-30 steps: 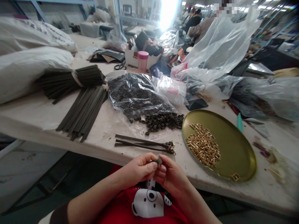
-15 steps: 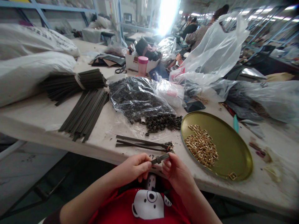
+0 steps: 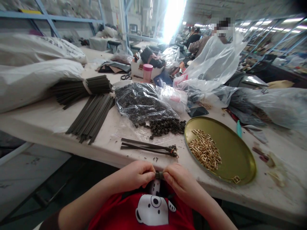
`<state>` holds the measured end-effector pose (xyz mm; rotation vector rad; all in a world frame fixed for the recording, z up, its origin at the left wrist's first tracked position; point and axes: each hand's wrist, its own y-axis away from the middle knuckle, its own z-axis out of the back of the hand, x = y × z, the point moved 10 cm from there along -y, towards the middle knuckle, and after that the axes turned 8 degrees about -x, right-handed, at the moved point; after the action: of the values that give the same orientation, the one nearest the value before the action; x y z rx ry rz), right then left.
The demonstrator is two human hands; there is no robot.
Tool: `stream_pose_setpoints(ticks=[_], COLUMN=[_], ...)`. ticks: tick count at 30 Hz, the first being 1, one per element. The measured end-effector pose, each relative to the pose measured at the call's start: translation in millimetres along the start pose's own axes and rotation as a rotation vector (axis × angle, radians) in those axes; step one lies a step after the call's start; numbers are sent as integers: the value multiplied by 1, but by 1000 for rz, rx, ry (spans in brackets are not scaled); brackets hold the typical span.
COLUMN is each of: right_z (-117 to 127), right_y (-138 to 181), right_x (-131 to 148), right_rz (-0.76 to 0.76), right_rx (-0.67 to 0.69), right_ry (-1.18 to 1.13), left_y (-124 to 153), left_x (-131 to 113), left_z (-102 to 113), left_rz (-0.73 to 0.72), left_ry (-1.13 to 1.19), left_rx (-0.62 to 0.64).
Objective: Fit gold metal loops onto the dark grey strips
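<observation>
Close to my body, below the table's front edge, my left hand [image 3: 141, 172] and my right hand [image 3: 176, 177] pinch a dark strap [image 3: 159, 175] from either side. A short piece of it shows between the fingertips, with a small loop around it; the rest is hidden by my hands. On the table just beyond lie a few dark straps [image 3: 146, 146] with gold buckles at their right ends. Farther off is a pile of small dark loops [image 3: 165, 127]. To the right, gold buckles [image 3: 205, 150] are heaped on a round gold-coloured tray [image 3: 236, 150].
A stack of loose dark strips [image 3: 90, 118] and a banded bundle [image 3: 98, 84] lie at the left beside white sacks [image 3: 40, 76]. Behind the loops is a clear plastic bag [image 3: 144, 100]. A pink-lidded jar [image 3: 147, 73] stands farther back. A person [image 3: 199, 46] is in the background.
My right hand has turned and lowered, its fingers now closed over the strap near the loop. Less of the strap shows, and both hands are closer together. The view has shifted slightly.
</observation>
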<state>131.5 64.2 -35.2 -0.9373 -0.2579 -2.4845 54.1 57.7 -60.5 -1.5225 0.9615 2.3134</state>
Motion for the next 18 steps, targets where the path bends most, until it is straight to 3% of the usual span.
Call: stream_pose_setpoints(ticks=[3,9,15,17,18], right_z=[-5,16,-21,-20,-17], right_y=[2,14,12,8,6], right_x=[-2,-37,-15,-18,-22], right_rz=[-37,-180,-149,-198,-236], right_rx=[14,-61,114,64,13], right_ry=[-44,19,-68,-137,-199], left_y=[4,17,6,1,1], left_x=[-5,-3,-23,-34,-40], left_z=[8,60,28,38,54], left_rz=[-36,-112,-296,-351,-371], left_ry=[-144,-421,-485,-507,-512], left_rx=[-15,-165,-90,-176,-293])
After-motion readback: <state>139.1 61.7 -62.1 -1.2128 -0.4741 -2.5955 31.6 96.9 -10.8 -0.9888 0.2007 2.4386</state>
